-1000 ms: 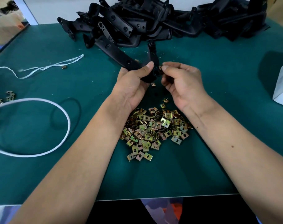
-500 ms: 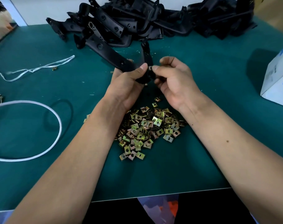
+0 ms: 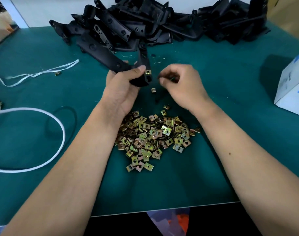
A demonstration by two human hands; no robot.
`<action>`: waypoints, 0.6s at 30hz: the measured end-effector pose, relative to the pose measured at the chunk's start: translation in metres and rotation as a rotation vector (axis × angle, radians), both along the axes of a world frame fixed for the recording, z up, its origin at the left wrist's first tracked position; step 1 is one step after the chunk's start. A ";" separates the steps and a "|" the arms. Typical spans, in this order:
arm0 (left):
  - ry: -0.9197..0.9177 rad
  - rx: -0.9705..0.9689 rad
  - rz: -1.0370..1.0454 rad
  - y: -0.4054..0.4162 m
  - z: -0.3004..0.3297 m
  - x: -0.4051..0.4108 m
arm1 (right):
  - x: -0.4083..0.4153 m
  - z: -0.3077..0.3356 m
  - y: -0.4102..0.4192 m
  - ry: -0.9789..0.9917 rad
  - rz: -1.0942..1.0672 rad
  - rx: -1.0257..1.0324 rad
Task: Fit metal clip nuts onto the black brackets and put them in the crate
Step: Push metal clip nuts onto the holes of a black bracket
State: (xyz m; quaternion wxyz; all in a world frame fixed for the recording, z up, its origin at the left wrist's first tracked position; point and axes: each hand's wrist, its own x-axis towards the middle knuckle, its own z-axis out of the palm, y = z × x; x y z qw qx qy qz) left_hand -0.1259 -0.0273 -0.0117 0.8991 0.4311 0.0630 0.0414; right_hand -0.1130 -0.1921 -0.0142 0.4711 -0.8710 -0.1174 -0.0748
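A black bracket (image 3: 128,65) is being gripped above the green counter (image 3: 230,82) by the left hand (image 3: 123,89), its fingers curled round the bracket's lower end and the thumb laid beside a clip nut (image 3: 148,72) that is sitting on the bracket's edge. The right hand (image 3: 183,84) is being held just beside the bracket without touching it, its fingers curled in with the tips drawn close together; whether anything is being pinched there cannot be told. A single loose clip nut (image 3: 153,90) is lying on the counter between the two hands. A heap of brass-coloured clip nuts (image 3: 154,137) is being kept between the forearms, and a pile of black brackets (image 3: 162,23) is being kept at the far edge. A white cord loop (image 3: 43,116) is lying to the left and a white-and-blue box (image 3: 292,89) is standing to the right.
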 end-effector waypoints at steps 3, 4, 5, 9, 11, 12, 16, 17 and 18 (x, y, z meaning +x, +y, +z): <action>0.031 -0.067 -0.025 0.009 -0.002 0.002 | 0.000 -0.003 0.006 -0.063 0.080 -0.386; 0.033 -0.075 -0.024 0.010 -0.002 0.002 | 0.001 -0.003 0.009 -0.066 0.089 -0.451; 0.036 -0.076 -0.015 0.012 -0.003 0.002 | 0.002 -0.003 0.011 -0.064 0.094 -0.481; 0.058 -0.076 -0.023 0.014 -0.005 0.000 | 0.000 -0.003 0.013 -0.095 0.116 -0.529; 0.069 -0.061 -0.035 0.014 -0.004 0.000 | -0.002 -0.004 0.012 -0.135 0.098 -0.537; 0.071 -0.051 -0.040 0.013 -0.003 -0.001 | -0.002 -0.005 0.011 -0.148 0.088 -0.512; 0.087 0.015 -0.062 0.011 0.001 -0.005 | -0.003 -0.002 0.006 -0.013 0.028 0.029; 0.089 0.022 -0.074 0.010 0.002 -0.006 | -0.004 0.000 0.006 0.063 0.007 0.249; 0.089 0.028 -0.088 0.009 0.002 -0.006 | -0.005 0.002 0.006 0.138 0.003 0.449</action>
